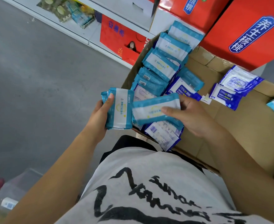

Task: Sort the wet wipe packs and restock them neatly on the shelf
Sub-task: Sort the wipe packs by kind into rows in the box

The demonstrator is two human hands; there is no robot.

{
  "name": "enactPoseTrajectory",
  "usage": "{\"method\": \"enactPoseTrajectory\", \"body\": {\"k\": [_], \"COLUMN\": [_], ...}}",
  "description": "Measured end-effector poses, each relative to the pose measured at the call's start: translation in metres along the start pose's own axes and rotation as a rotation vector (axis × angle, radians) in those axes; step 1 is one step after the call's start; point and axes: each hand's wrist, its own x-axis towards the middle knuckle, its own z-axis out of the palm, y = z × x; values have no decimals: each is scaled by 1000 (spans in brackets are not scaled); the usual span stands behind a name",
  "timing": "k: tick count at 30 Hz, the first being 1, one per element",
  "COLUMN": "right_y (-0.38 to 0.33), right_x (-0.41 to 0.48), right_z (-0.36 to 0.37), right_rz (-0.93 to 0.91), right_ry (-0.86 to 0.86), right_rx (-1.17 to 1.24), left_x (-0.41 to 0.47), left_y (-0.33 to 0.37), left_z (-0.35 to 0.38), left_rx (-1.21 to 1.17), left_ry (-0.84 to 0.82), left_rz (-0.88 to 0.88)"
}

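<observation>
The open cardboard box [243,130] lies in front of the person, its left wall next to a wide stretch of bare grey floor [36,78]. Its far side is hemmed in by tall red cartons [246,29]. A white shelf [91,34] runs along the floor's far edge, carrying a red gift box [121,39] and snack bags [65,10].

Inside the box, a row of teal wet wipe packs [162,62] fills the left side. Dark blue packs [227,94] lie apart on the bare cardboard to the right. One blue-edged pack [163,136] hangs over the near rim.

The left hand [100,109] is just outside the left wall. Its fingers grasp a stack of teal packs [121,109] with the thumb across the top. The right hand [186,113] is over the box. It pinches a single teal pack [155,109], which tilts beside the stack, nearly touching it.
</observation>
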Motion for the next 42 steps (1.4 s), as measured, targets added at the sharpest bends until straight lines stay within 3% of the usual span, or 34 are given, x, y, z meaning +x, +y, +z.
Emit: {"method": "enactPoseTrajectory", "body": {"k": [5, 10, 16, 21, 27, 33, 35, 42], "right_y": [-1, 15, 20, 18, 8, 12, 12, -12], "right_x": [8, 26, 42, 89, 169, 209, 211, 146], "right_z": [20, 46, 40, 6, -27, -42, -41, -18], "right_rz": [12, -42, 68, -16, -86, -9, -30, -180], "right_ry": [76, 149, 178, 368, 483, 568, 553, 493], "right_rx": [-168, -319, -58, -285, -642, -1019, -1001, -576], "left_x": [-10, -15, -8, -2, 8, 21, 25, 35], "left_y": [-3, -15, -18, -13, 5, 18, 20, 25], "left_z": [11, 21, 12, 3, 9, 22, 23, 27], "left_rx": [148, 192, 189, 149, 64, -25, -34, -91], "left_ry": [-215, -307, -203, -89, -78, -66, -57, -11], "left_rz": [33, 27, -12, -35, -78, -75, -68, -33]}}
